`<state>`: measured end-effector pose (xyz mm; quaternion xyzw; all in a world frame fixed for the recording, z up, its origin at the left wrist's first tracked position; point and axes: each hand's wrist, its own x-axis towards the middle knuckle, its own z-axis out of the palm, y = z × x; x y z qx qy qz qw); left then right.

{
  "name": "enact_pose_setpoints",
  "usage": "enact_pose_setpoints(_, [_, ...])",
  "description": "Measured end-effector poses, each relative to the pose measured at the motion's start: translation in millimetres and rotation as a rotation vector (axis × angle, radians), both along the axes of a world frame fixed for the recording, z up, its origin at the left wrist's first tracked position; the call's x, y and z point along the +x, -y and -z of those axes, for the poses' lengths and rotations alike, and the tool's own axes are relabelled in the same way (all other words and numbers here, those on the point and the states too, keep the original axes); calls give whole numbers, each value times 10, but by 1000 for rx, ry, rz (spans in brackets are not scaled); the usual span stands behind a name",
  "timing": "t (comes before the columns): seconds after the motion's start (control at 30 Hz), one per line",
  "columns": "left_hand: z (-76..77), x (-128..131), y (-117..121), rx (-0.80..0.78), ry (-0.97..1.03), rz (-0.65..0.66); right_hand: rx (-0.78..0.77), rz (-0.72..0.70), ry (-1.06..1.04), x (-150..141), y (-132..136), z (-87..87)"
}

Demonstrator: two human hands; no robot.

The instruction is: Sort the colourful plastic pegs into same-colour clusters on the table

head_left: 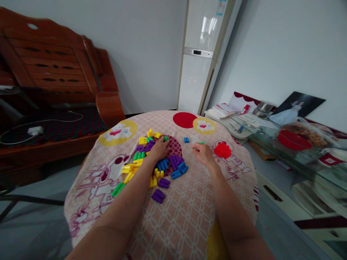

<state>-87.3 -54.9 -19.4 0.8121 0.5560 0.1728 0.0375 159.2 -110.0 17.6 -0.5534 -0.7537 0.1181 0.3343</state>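
Observation:
My left hand [159,148] reaches over a loose pile of small plastic toy blocks, its fingers stretched forward. A green block [166,138] lies at its fingertips. Around this hand are purple blocks [175,161], blue blocks [179,170] and yellow blocks [132,168]. My right hand [203,154] is closed in a pinch low over the cloth, with a bit of a green block [194,148] showing at its fingertips. Beyond it, a small blue block [186,139] lies apart from the pile. Right of this hand sits a tight cluster of red blocks [222,150].
A patterned cloth [187,216] covers the round table. At left stands a wooden bench [54,68] with a white charger [35,130]. On the right, a glass-topped cabinet [276,137] holds papers, a red bowl [294,140] and a photo. A tall white air conditioner [195,79] stands behind.

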Motion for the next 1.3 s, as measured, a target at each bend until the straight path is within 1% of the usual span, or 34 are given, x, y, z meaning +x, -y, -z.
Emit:
enact_pose_setpoints(0.03, [-24, -8, 14, -8, 30, 21, 1, -22, 13, -41, 3, 10])
enact_pose_setpoints(0.17, [-176, -21, 95, -73, 146, 187, -8, -77, 33, -138, 19, 32])
enact_pose_setpoints(0.2, [-217, -20, 113, -84, 165, 198, -14, -81, 36, -145, 21, 35])
enact_pose_setpoints(0.23, [-254, -22, 126, -80, 183, 179, -22, -81, 39, -147, 22, 39])
enact_pose_setpoints(0.27, [-284, -29, 133, -57, 204, 130, -29, -77, 44, -145, 21, 45])
enact_pose_setpoints(0.33, [-314, -70, 122, 59, 259, -6, -34, -61, 57, -145, 13, 67])
enact_pose_setpoints(0.4, [-299, -149, 85, 202, 296, -144, -32, -57, 56, -170, 2, 103])
enact_pose_setpoints(0.43, [-278, -197, 62, 246, 288, -203, -27, -74, 47, -201, -4, 126])
enact_pose_setpoints(0.5, [-220, -287, 20, 242, 217, -297, -3, -152, 27, -304, -13, 178])
enact_pose_setpoints(0.57, [-163, -338, -6, 164, 112, -328, 36, -247, 30, -454, -20, 233])
enact_pose_setpoints(0.63, [-124, -341, -12, 96, 34, -309, 47, -291, 76, -618, -27, 283])
enact_pose_setpoints(0.73, [-109, -295, 1, 46, 13, -299, -16, -280, 203, -796, -41, 333])
enact_pose_setpoints(0.83, [-139, -253, 19, 1, 36, -276, -54, -286, 299, -840, -48, 342])
enact_pose_setpoints(0.9, [-174, -234, 35, -22, 57, -230, -38, -305, 305, -819, -45, 333])
enact_pose_setpoints(1.07, [-245, -158, 92, -18, 128, -87, 9, -361, 214, -775, -18, 335])
enact_pose_setpoints(1.17, [-268, -101, 113, -19, 179, -24, 11, -377, 119, -765, -5, 354])
enact_pose_setpoints(1.23, [-288, -71, 120, 6, 237, 0, 2, -349, 38, -743, 2, 354])
enact_pose_setpoints(1.3, [-317, -48, 126, 27, 307, 40, 1, -290, -45, -701, 7, 337])
